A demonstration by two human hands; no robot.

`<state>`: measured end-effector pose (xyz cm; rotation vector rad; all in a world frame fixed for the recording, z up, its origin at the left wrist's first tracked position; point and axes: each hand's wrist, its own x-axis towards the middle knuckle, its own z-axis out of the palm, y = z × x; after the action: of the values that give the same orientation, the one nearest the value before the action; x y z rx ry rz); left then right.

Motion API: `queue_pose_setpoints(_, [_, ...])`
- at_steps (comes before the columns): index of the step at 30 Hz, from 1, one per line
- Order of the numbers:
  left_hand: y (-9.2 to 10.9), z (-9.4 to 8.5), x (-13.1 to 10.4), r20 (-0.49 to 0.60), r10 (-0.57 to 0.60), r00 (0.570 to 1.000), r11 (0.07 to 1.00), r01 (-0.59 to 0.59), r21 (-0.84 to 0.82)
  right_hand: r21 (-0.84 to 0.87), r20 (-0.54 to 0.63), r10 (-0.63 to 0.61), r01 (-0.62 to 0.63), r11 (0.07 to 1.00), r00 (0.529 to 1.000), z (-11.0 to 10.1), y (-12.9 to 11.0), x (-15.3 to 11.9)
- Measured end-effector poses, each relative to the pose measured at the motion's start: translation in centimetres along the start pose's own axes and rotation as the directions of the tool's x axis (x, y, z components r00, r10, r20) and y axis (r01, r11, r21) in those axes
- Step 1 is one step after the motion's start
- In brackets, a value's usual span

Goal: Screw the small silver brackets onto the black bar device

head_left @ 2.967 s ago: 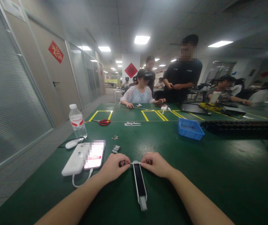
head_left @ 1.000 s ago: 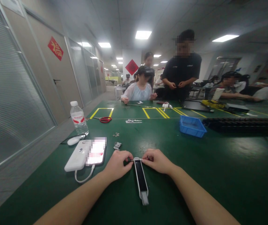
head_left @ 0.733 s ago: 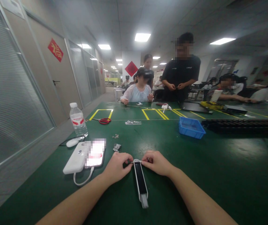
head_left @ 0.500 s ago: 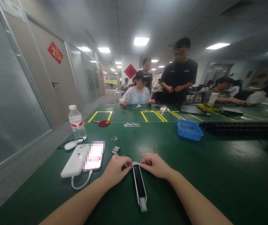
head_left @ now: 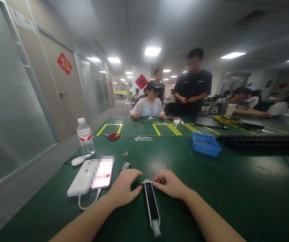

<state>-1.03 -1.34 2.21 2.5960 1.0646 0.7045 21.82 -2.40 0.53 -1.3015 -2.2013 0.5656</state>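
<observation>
A long, narrow white-framed piece (head_left: 158,213) with a black inner face lies on the green table between my hands. A grey tab (head_left: 156,228) sticks out of its near end. Across its far end runs a thin metal rod (head_left: 142,182), its left tip showing. My right hand (head_left: 171,185) is closed in a pinch at the rod's right side; the fingertips partly hide what they grip. On the other side my left hand (head_left: 123,187) is open, thumb and fingers apart, just off the rod's left tip. A small grey metal part (head_left: 126,165) lies just beyond the left hand.
Left of my arms are a white power bank (head_left: 80,179), a cabled phone (head_left: 104,173) and a water bottle (head_left: 85,136). Farther out lie small rings (head_left: 125,153), red-handled scissors (head_left: 113,136), white strips (head_left: 143,138) and a blue bin (head_left: 205,145). People sit and stand across the table.
My left thumb and fingers have parted and come off the rod's left end. The right hand keeps its pinch. The whole view has shifted slightly, so everything appears lower.
</observation>
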Motion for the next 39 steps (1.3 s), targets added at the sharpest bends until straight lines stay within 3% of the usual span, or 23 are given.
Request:
queue_pose_setpoints(10, [-1.6,-0.5,0.3,0.138,-0.062,0.989,0.992,0.046,0.114,-0.008,-0.009,0.024,-0.024,1.000,1.000,0.0,-0.2,0.1])
queue_pose_setpoints(21, [-2.5,0.5,0.6,-0.019,-0.103,0.994,0.988,0.101,-0.114,0.015,-0.015,0.014,-0.014,1.000,1.000,0.1,0.0,0.1])
queue_pose_setpoints(35, [-2.6,0.3,0.7,-0.080,-0.102,0.991,0.992,0.095,-0.086,0.020,-0.004,0.013,-0.013,1.000,1.000,0.0,0.0,0.0])
queue_pose_setpoints(39, [-2.4,-0.2,0.6,-0.061,-0.119,0.991,0.993,0.119,-0.001,0.023,0.005,0.011,-0.011,1.000,1.000,-0.1,0.1,0.0])
